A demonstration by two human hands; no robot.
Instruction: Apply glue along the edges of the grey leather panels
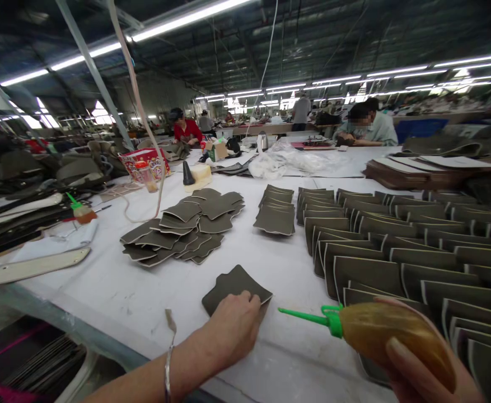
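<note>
My left hand (237, 322) bends its fingers over the right side of a dark olive-grey leather piece (230, 282) on the white tabletop. The fingers are closed at the piece's edge, and the thumb is hidden. In my right hand (417, 364) is a squeeze glue bottle (390, 330) with amber contents, tipped on its side. Its green nozzle points left, just right of the piece and apart from it. Farther back lies a loose pile of similar leather pieces (186, 224). To its right is a smaller overlapping stack (275, 212).
Rows of overlapping leather pieces (363, 268) cover the table's right side. A second glue bottle (81, 211) stands at the left, near a pale strip (37, 267). A hanging hose (138, 95) reaches the table. Clear plastic (287, 159) lies at the back, where co-workers (186, 129) sit.
</note>
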